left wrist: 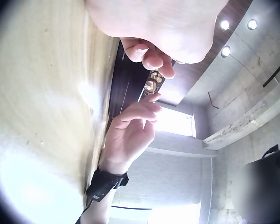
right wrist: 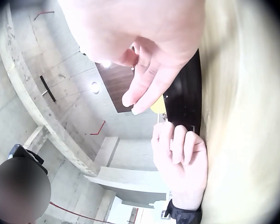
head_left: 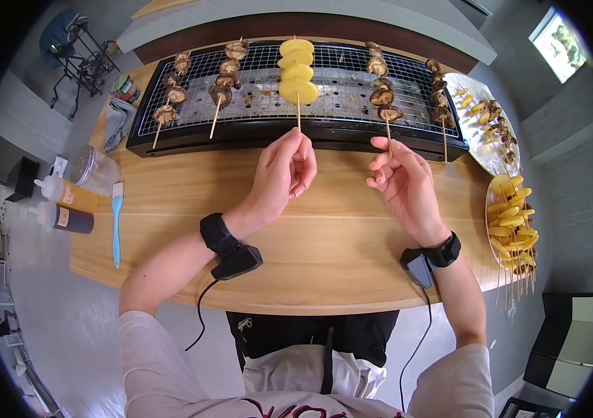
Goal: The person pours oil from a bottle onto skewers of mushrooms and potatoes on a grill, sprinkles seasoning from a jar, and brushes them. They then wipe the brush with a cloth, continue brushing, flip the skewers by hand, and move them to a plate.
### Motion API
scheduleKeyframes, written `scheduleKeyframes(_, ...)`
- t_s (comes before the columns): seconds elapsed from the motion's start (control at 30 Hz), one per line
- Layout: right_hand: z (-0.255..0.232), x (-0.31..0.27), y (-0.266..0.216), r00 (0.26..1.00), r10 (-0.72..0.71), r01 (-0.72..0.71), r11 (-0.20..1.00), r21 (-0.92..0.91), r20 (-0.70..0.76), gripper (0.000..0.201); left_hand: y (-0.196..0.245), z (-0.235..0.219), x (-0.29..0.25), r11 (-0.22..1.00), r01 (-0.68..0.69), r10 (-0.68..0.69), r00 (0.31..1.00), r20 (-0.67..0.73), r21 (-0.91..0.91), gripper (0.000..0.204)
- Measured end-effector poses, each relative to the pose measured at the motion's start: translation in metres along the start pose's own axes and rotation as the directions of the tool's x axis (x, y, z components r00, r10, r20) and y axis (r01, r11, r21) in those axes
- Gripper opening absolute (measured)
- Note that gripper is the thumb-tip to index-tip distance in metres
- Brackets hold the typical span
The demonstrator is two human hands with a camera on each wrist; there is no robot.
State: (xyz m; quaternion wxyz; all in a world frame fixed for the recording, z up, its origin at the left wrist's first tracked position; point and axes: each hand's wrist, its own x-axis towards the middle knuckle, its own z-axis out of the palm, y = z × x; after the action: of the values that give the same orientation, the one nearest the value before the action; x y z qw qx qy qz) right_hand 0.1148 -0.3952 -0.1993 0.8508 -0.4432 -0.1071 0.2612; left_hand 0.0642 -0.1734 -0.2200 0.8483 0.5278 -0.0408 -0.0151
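Wooden sticks pinched: left hand point(head_left: 284, 174) potato skewer point(head_left: 297, 70), right hand point(head_left: 401, 182) mushroom skewer point(head_left: 382, 94), grill point(head_left: 296, 132) ahead

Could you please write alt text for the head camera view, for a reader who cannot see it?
A person's left hand pinches the stick of a potato skewer and the right hand pinches a mushroom skewer, both lying on a black tabletop grill. More mushroom skewers lie on the grill, and plates of skewers sit at the right.
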Motion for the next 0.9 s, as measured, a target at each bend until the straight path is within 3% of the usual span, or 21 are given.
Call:
scheduleKeyframes(0.37, 0.0, 0.001, 0.001, 0.997, 0.058, -0.055, 0.996, 0.072, -0.045, 0.022, -0.003, -0.002, 0.001, 0.998, -0.039, 0.038, 0.999, -0.01, -0.055, 0.032)
scheduleKeyframes(0.47, 0.0, 0.002, 0.002, 0.996, 0.058, -0.054, 0.996, 0.071, -0.066, 0.023, 0.0, -0.001, 0.0, 1.0, -0.025, 0.025, 1.0, -0.015, 0.002, 0.032)
scheduleKeyframes(0.9, -0.008, 0.006, 0.002, 0.997, 0.079, -0.079, 0.996, 0.045, 0.01, 0.022, -0.001, 0.0, 0.004, 1.0, -0.009, 0.009, 1.0, -0.023, -0.001, 0.032)
